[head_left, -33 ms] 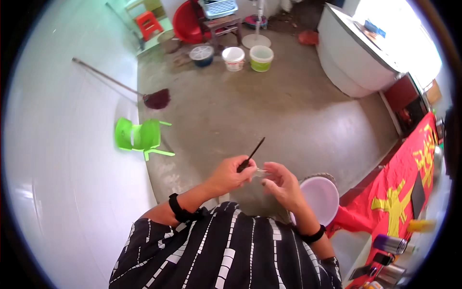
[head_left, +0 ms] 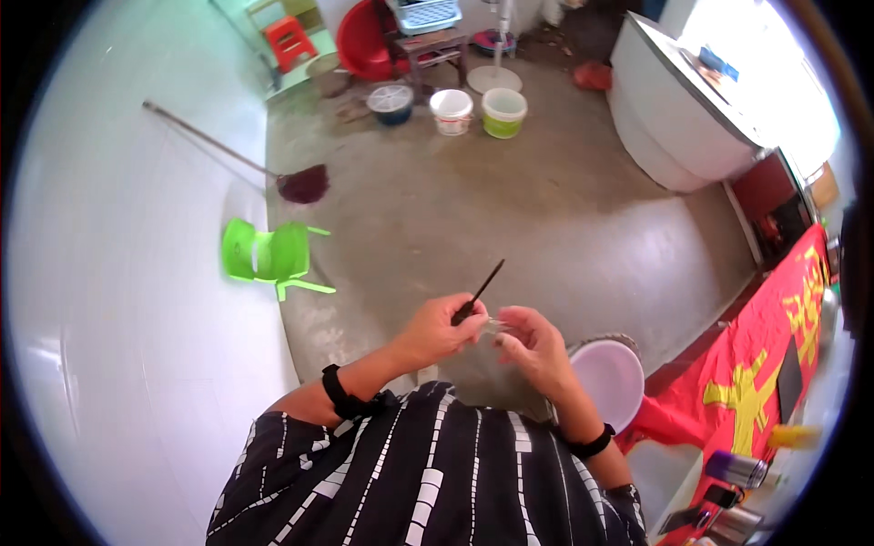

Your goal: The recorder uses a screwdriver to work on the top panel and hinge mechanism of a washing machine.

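Note:
Close in front of my body, my left hand [head_left: 439,329] is closed around the thick end of a thin black tool [head_left: 486,284]. It resembles a screwdriver, and its narrow shaft points up and to the right. A small, clear, pale piece [head_left: 494,325] spans the gap between the fingertips of both hands; its kind is too small to make out. My right hand [head_left: 535,348] has its fingers bent, with the fingertips pinched at the right end of that piece. Both wrists carry black bands.
Right of my hands stands a pale basin [head_left: 608,382], beside a table with a red and yellow cloth [head_left: 742,364]. A green chair [head_left: 273,252] and a broom [head_left: 303,184] are by the left wall. Ahead, buckets [head_left: 504,114] stand on the floor before a wooden stool [head_left: 432,41].
The surroundings sit slightly lower and farther right in the picture. Both hands keep nearly the same pose, and the clear piece between them shows a little more.

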### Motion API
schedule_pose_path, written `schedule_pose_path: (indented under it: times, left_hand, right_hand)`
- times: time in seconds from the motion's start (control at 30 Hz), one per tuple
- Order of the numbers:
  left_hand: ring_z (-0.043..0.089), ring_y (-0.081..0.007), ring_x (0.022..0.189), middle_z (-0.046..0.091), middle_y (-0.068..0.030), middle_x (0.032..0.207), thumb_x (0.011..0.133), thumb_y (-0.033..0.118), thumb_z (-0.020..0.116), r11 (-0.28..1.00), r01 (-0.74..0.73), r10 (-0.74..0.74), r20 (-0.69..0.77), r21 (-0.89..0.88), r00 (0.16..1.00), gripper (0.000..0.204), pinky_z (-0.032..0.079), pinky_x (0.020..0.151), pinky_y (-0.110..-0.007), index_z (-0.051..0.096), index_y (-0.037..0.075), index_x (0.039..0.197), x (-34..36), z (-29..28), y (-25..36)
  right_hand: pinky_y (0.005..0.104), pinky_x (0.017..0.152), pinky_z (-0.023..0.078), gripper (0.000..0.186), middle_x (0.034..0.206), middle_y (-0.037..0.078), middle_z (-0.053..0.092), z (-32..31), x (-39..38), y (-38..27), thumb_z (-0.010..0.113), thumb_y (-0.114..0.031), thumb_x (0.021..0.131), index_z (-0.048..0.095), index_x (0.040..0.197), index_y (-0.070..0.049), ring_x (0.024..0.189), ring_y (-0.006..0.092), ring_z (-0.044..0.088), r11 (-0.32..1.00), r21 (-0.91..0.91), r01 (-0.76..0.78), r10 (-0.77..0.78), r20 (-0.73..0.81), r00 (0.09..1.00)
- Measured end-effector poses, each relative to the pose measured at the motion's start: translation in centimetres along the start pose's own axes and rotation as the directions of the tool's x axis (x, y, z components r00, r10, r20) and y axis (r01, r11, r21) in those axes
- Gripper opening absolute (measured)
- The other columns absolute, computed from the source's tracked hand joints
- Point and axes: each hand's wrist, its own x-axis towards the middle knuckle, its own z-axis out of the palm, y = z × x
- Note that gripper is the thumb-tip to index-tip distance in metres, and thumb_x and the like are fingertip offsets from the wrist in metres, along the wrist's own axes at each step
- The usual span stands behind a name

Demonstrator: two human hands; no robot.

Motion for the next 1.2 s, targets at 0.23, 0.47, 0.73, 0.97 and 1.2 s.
schedule_pose_path:
  times: [0.23,0.47,0.73,0.97,1.2]
  left_hand:
    - [0.046,-0.0025,0.053,0.056,0.0033,0.067,0.091,0.020,0.056,0.999,-0.039,0.038,-0.124,-0.006,0.992,0.013,0.038,0.047,-0.018,0.057,0.007,0.092,1.4,-12.4,-2.0]
    - [0.047,-0.0033,0.052,0.056,0.0025,0.067,0.091,0.020,0.056,0.990,-0.096,0.072,-0.211,-0.105,0.975,0.013,0.038,0.046,-0.019,0.057,0.007,0.092,6.8,-20.4,-2.4]
    - [0.043,-0.0055,0.055,0.057,-0.0022,0.080,0.096,0.017,0.044,0.954,-0.052,-0.045,-0.311,-0.295,0.949,0.030,0.039,0.050,-0.019,0.045,0.008,0.125,15.4,-32.1,0.7]
    - [0.045,-0.0062,0.060,0.056,-0.0026,0.085,0.096,0.012,0.041,0.999,-0.004,-0.008,-0.341,-0.034,0.940,0.041,0.041,0.055,-0.020,0.035,0.008,0.136,20.3,-40.7,5.4]
    - [0.046,-0.0068,0.060,0.056,-0.0026,0.083,0.095,0.010,0.041,0.997,-0.080,0.067,-0.395,-0.015,0.916,0.047,0.041,0.056,-0.020,0.029,0.009,0.140,27.0,-53.2,6.3]
  right_hand:
    - [0.0243,0.064,0.050,0.029,0.087,0.007,0.064,9.1,11.4,0.0,0.065,-0.012,0.085,0.056,0.108,0.002,0.072,0.0102,0.058,0.993,-0.094,-0.066,0.070,0.045,0.997]
    - [0.0243,0.063,0.051,0.020,0.083,0.007,0.064,12.1,22.2,-1.3,0.063,-0.013,0.086,0.058,0.100,0.002,0.072,0.0109,0.060,0.984,-0.117,-0.136,0.153,0.148,0.977]
    - [0.0246,0.063,0.050,0.018,0.083,0.004,0.063,12.0,41.5,-3.3,0.062,-0.017,0.088,0.060,0.096,0.000,0.072,0.0099,0.059,0.986,0.028,-0.163,0.161,0.072,0.984]
    - [0.0242,0.065,0.049,0.016,0.088,0.002,0.062,17.1,56.4,-7.8,0.061,-0.016,0.088,0.060,0.097,-0.003,0.074,0.0110,0.060,0.980,0.142,-0.137,0.107,0.203,0.973]
    - [0.0253,0.067,0.052,0.015,0.089,0.005,0.063,24.9,69.9,-9.7,0.058,-0.013,0.090,0.058,0.100,-0.003,0.075,0.0119,0.062,0.993,0.034,-0.110,0.095,0.302,0.948]
